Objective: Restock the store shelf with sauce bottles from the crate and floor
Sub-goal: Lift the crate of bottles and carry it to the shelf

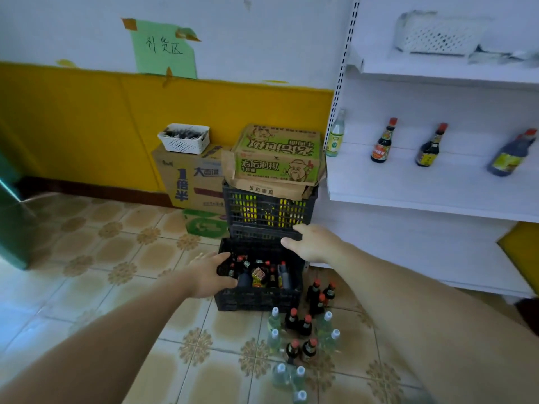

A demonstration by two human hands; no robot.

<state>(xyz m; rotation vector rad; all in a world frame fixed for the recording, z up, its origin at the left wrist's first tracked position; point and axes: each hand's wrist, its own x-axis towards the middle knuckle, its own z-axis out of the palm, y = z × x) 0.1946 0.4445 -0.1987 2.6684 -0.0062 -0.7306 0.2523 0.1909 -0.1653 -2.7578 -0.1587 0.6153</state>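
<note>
The right half of the frame is taken up by the shelf [408,185], whose middle board is only sparsely stocked: three dark bottles [430,147] are stood well apart, and a pale bottle [335,135] is set at its left end, so plenty of room is left for restocking. Below it, at lower centre, the tiled floor [116,258] is used as a staging area.

At centre, an upper crate [268,211] topped with a green carton [277,158] is stacked just behind the open crate [256,298]. The open crate is kept on the floor close to the shelf, presumably so that carrying is kept short.

Sauce bottles [262,272] are packed upright and touching inside the open crate. More, the floor bottles [303,328], some dark and red-capped, some pale, are grouped just beside its front right corner and toward the bottom edge of the frame.

The crate is flanked by both hands, which suggests it is being steadied or shifted rather than a bottle picked. The right hand [312,243] is laid on the far rim with fingers straight and together and the thumb spread to the left. The left hand [210,275] is placed at the left rim with fingers close together; whether the rim is gripped cannot be told. No bottle is held.
</note>
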